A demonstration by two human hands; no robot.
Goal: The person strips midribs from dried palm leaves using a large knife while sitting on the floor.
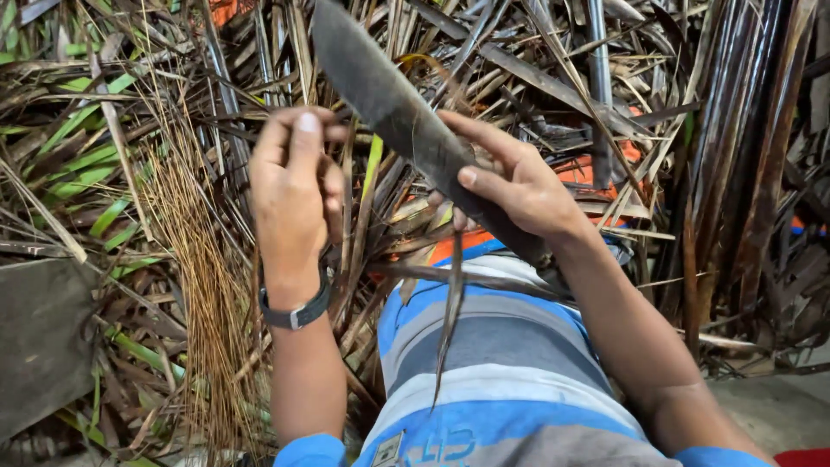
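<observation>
At frame centre the right hand [510, 186] grips a knife [393, 108] against a leaf strip [450, 320], while the left hand [294, 186] pinches its thin rib. A bundle of stripped ribs [203, 285] lies lower left — some work looks done — yet the leaf pile [605, 86] remains large.

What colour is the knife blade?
Dark grey, dull; the knife blade, held in the right hand, shows best in the head view.

The knife blade [389, 104] at twelve o'clock is dull dark grey. The shirt [510, 380] at six o'clock carries blue, grey and white stripes. The wristwatch [294, 313] is grey. At nine o'clock, the leaves [78, 164] are green among brown, beside tan-orange sticks [207, 294].
</observation>
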